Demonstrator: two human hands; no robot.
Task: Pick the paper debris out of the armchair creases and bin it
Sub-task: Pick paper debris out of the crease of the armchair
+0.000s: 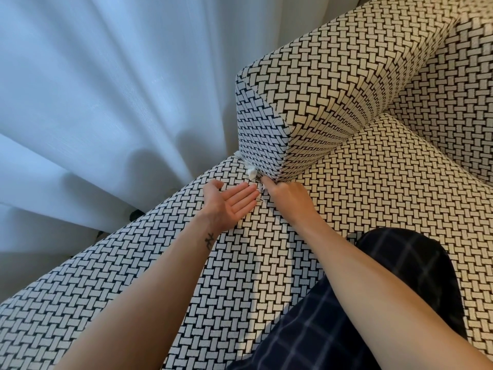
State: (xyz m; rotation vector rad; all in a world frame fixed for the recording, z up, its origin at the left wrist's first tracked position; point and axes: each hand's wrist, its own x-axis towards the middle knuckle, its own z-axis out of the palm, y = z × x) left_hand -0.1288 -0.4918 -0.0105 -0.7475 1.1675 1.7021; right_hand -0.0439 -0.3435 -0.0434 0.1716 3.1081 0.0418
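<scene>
Past checked trousers (360,303), left hand (229,204) lies flat open; right hand (285,194) pinches crumpled white paper debris (251,170).

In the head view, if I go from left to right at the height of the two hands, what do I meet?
White curtain → left hand → right hand → armchair seat cushion. The paper debris sits just above the left fingertips, so I leave it out of the order.
</scene>
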